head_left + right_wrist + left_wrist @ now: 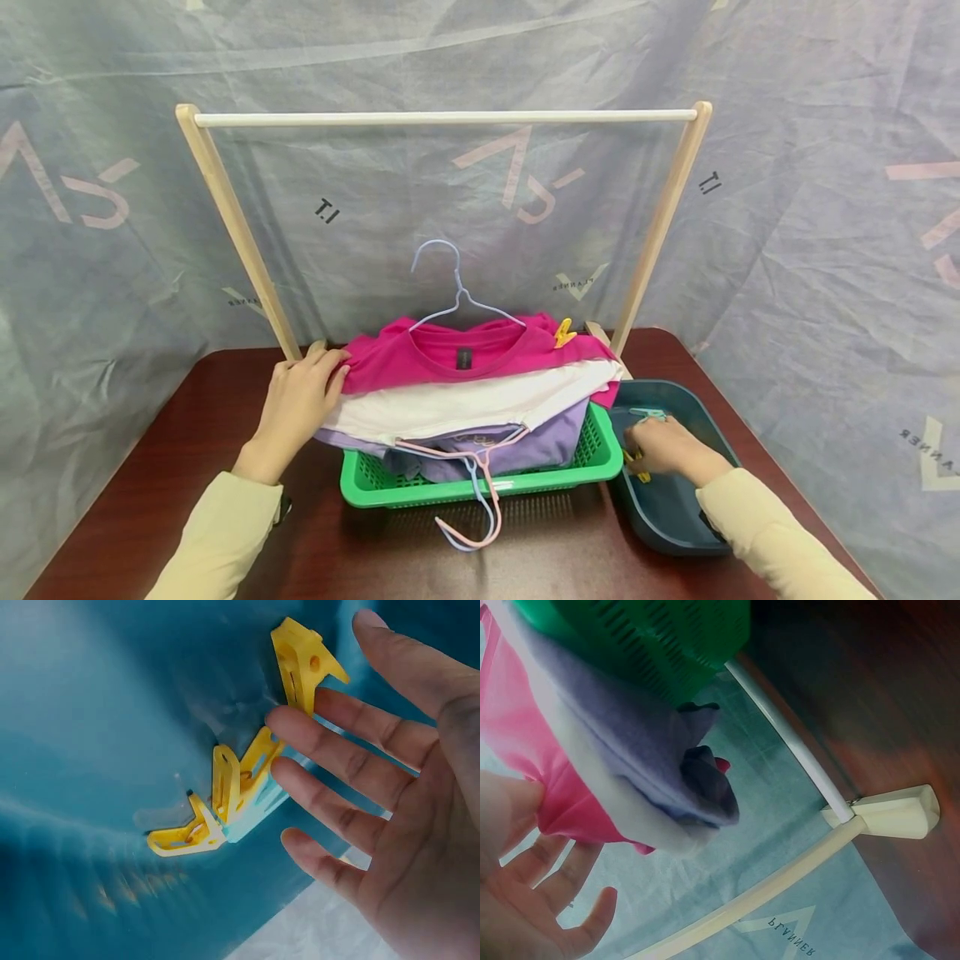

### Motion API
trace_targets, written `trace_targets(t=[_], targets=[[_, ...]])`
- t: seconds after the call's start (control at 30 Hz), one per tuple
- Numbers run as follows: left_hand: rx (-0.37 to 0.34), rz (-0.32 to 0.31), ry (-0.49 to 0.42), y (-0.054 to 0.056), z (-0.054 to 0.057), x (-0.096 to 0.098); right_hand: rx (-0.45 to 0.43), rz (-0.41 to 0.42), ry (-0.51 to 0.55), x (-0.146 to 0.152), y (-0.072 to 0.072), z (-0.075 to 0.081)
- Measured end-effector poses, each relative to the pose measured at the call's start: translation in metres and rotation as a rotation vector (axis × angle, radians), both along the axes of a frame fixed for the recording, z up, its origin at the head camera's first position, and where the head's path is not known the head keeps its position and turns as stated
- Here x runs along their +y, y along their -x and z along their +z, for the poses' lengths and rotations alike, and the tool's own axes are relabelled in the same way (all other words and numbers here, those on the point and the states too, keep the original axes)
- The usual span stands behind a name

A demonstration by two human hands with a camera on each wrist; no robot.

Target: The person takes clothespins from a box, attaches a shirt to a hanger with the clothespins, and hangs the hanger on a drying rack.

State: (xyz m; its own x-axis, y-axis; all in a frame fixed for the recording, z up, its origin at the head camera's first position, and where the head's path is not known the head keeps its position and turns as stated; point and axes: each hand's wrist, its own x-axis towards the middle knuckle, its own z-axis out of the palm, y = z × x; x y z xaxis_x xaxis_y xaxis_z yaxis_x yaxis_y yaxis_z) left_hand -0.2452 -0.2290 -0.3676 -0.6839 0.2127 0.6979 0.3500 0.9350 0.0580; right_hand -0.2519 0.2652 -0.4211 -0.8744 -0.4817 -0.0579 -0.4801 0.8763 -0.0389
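The head camera looks forward and down, from farthest: the rack (450, 118) spans the upper half of its frame, and the green basket (405, 497) lies below the middle. The left wrist camera looks from near, its picture turned, with the basket at top left and the table (300, 550) at right; the left hand (302, 400) and the pink shirt (367, 371) are in both views. The right wrist camera looks closely into the dark tray (675, 512), at lower right in the head view; these two share the right hand (667, 450) and the yellow clips (298, 664).
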Motion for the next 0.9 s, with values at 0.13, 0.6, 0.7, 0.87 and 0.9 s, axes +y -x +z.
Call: trace_targets(t=[0.13,0.6,0.7,0.87,0.9], targets=[[0.000,0.001,0.002,-0.0001,-0.0007,-0.0006,0.028,0.003,-0.023,-0.0017,0.0003,-0.0032],[-0.005,0.002,-0.001,-0.0010,-0.0008,-0.0004,0.106,0.011,-0.003,-0.0033,0.0007,-0.0086],[-0.004,0.002,-0.003,-0.0011,-0.0008,-0.0004,0.108,0.008,-0.005,-0.0034,0.0006,-0.0083],[-0.002,0.000,-0.007,-0.0014,-0.0006,-0.0005,0.116,0.019,-0.008,-0.0019,0.0015,-0.0076],[-0.001,0.000,-0.006,-0.0014,-0.0005,-0.0005,0.118,0.021,-0.008,-0.0015,0.0018,-0.0074]])
